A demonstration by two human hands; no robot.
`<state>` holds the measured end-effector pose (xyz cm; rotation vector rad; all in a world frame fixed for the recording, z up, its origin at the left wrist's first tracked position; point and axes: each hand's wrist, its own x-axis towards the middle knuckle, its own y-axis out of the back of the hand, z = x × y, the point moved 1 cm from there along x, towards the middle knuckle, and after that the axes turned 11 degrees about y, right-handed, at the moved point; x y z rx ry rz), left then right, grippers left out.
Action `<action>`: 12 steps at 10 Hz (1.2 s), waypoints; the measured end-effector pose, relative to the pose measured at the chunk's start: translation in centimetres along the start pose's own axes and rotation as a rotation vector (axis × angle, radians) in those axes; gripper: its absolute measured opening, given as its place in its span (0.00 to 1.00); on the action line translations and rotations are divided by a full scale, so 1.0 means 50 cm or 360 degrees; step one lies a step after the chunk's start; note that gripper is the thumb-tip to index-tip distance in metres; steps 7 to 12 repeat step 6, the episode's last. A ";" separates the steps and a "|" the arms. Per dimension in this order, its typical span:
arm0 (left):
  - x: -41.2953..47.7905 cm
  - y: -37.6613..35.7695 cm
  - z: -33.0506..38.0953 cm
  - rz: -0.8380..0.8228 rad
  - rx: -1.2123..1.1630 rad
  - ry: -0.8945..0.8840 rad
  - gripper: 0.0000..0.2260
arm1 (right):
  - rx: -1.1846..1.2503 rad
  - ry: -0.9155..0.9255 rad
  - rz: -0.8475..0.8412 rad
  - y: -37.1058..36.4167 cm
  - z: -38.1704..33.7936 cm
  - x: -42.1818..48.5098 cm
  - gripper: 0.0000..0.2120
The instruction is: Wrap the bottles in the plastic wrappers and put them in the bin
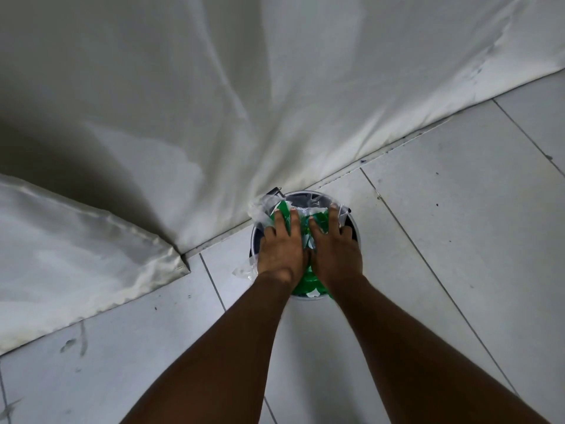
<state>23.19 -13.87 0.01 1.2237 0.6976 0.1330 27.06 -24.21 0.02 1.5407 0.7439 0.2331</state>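
A small round bin [354,228] with a dark inside stands on the tiled floor, right at the edge of the white cloth. On top of it lies a bundle of green bottles in clear plastic wrappers [305,228]; the wrapper sticks out over the rim at the far left and near left. My left hand [279,247] and my right hand [334,249] lie flat on the bundle side by side, fingers spread and pointing away from me. The hands hide most of the bottles.
A large white cloth [214,102] hangs or lies across the far half of the view, with a folded padded corner [91,255] at the left. Pale floor tiles [443,240] with dark scuffs surround the bin.
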 end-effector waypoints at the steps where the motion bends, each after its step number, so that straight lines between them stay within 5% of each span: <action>1: 0.007 -0.017 0.003 -0.0068 -0.0016 -0.0019 0.37 | 0.0007 -0.0020 -0.0071 -0.021 0.000 0.006 0.33; 4: 0.037 -0.013 0.000 -0.0219 0.0213 0.0004 0.35 | -0.0003 -0.0020 -0.0313 -0.025 -0.001 0.039 0.38; 6: -0.044 0.133 0.005 0.0132 0.0365 -0.0100 0.33 | 0.0033 0.0061 -0.0101 0.114 -0.009 -0.023 0.39; 12: -0.044 0.133 0.005 0.0132 0.0365 -0.0100 0.33 | 0.0033 0.0061 -0.0101 0.114 -0.009 -0.023 0.39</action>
